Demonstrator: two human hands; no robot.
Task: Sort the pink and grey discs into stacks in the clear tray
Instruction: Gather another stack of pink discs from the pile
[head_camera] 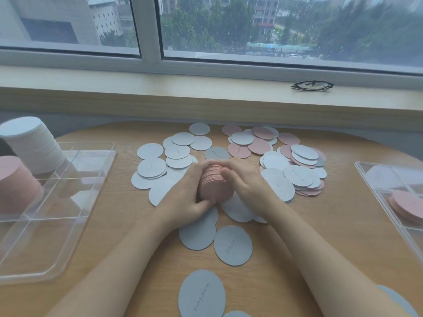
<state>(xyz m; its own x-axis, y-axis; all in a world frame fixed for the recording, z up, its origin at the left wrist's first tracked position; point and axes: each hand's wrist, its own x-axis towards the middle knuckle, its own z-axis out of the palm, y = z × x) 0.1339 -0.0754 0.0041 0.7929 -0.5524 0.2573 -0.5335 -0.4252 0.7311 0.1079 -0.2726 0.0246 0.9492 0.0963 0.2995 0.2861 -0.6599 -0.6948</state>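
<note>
- Two hands work at the middle of a round wooden bench [320,236] below a wide window [274,30], with loose discs spread across most of it.
- Left of them, a clear tray [34,236] with dividers carries a tall grey stack [34,145] and a pink stack [16,184] in its far compartments; its near compartments look unfilled.
- At the right edge, a second tray [375,177] holds a few pink discs.
- Loose grey discs [232,245] lie in front of and around the hands; a mixed pile [295,165] of pink and grey sits beyond the right hand.
- Between the palms is a pink bundle [214,186], standing on edge and fanned unevenly.
- The left hand [185,193] has its fingers curled round the bundle's left side and its thumb pressed low at the front; the right hand [245,179] cups the other side, fingers curved over the top.
- To do this step well, I judge: tap the edges on the bench to square them, keep both palms pressing evenly so none slide out, then carry it across low and set it squarely on the pink stack.
- Folded glasses [312,85] rest on the sill.
</note>
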